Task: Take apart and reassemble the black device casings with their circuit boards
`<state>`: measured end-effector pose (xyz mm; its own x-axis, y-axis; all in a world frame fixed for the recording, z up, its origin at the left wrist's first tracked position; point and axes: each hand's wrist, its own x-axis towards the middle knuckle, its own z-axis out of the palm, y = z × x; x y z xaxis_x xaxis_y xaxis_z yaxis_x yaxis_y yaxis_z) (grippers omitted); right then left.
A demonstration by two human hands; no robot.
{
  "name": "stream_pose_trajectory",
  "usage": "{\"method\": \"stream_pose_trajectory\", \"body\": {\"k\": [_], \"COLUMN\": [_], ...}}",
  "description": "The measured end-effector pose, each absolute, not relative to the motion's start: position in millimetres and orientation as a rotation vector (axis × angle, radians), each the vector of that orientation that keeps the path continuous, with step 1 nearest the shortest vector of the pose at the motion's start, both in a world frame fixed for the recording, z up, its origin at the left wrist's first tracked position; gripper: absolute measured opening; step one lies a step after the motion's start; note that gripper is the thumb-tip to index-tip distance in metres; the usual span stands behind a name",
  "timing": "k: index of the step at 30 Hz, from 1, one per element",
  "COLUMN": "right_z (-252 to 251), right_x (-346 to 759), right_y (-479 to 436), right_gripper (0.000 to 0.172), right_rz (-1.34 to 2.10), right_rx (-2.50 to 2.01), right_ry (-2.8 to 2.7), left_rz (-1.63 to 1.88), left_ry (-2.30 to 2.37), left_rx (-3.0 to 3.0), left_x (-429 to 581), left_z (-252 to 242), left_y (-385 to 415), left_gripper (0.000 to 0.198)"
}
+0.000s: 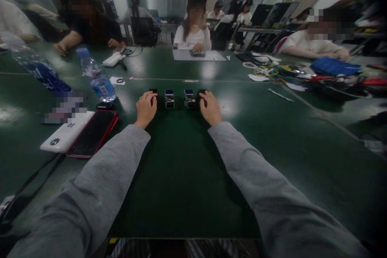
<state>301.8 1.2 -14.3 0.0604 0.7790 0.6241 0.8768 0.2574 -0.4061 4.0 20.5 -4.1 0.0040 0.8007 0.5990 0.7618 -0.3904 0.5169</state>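
Note:
Two small circuit boards with dark display screens stand side by side in front of me: the left board (169, 99) and the right board (189, 99). Just left of them is my left hand (146, 109), its fingers curled at a small black object (154, 90) that they partly cover. On the other side, my right hand (211, 107) has its fingers bent round a second small black object (201, 91), mostly hidden by the fingertips. What kind of objects these two are, I cannot make out. Neither hand touches the circuit boards.
To the left are a water bottle (98, 76), a larger blue-labelled bottle (40, 66), a white power bank (65, 133) and a red-edged phone (93, 133). A wrench (280, 95) lies at right, before tangled cables (272, 70) and a blue pouch (335, 66). People sit across the table.

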Motion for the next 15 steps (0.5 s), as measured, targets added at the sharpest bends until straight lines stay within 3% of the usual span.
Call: {"method": "stream_pose_trajectory", "body": {"k": [9, 15], "right_z": [-12, -3], "right_x": [300, 299], "right_y": [-1, -7], "right_gripper": [0.043, 0.047], "right_rz": [-0.173, -0.340], "right_rx": [-1.561, -1.580], "right_ry": [-1.761, -1.681], "left_rz": [1.352, 1.446], "left_ry": [1.734, 1.601], "left_rx": [2.172, 2.370], "left_x": [4, 13], "left_z": [-3, 19], "left_y": [19, -2], "left_gripper": [0.023, 0.034]}}
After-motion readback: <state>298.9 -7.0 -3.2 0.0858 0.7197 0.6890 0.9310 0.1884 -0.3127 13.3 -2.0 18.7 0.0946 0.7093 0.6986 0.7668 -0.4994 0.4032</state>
